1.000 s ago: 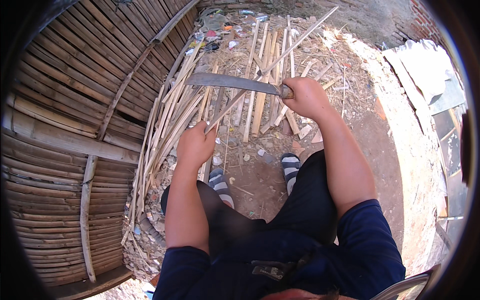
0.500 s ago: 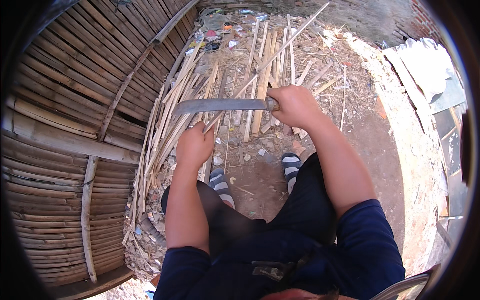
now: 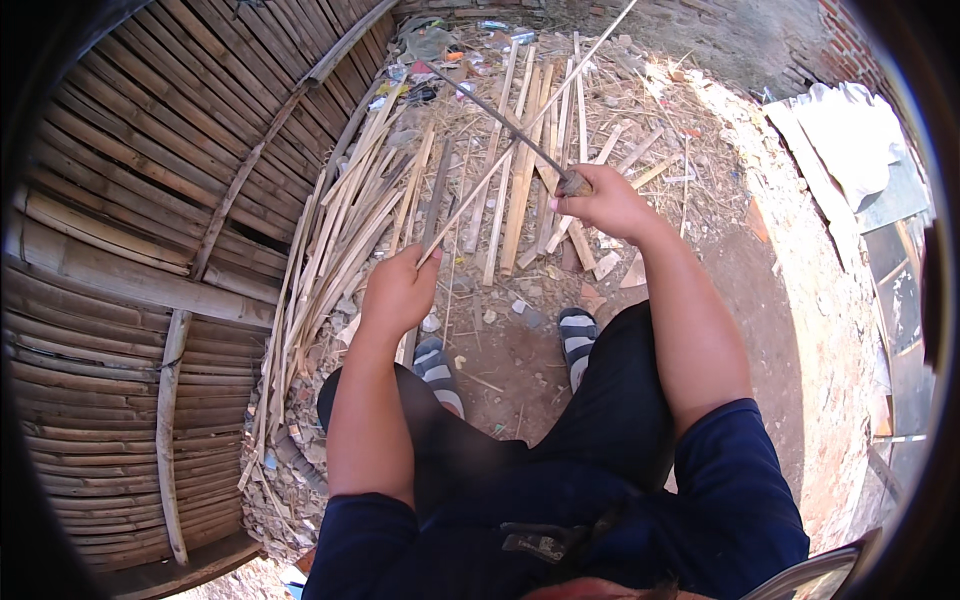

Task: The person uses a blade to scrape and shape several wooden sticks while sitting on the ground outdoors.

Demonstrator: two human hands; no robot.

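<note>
My left hand (image 3: 398, 290) is closed around the lower end of a long, thin bamboo strip (image 3: 468, 202), which slants up and away to the right. In my right hand (image 3: 605, 205) is the handle of a machete (image 3: 515, 130). Its long dark blade points away to the far left, seen nearly edge-on, and crosses the strip in this view. Whether blade and strip touch I cannot tell. Beyond my hands, several split bamboo strips (image 3: 527, 165) lie on the ground.
A bamboo slat wall (image 3: 130, 200) rises on the left, with a pile of long strips (image 3: 325, 250) along its foot. Litter and rubble (image 3: 440, 65) cover the far ground. A white sack (image 3: 845, 140) lies at the right. My feet in striped socks (image 3: 578, 340) stand on bare dirt.
The machete's blade has swung from level, pointing left, to slanting away to the far left. It has turned edge-on. My right hand has shifted slightly right; my left hand keeps its hold on the strip.
</note>
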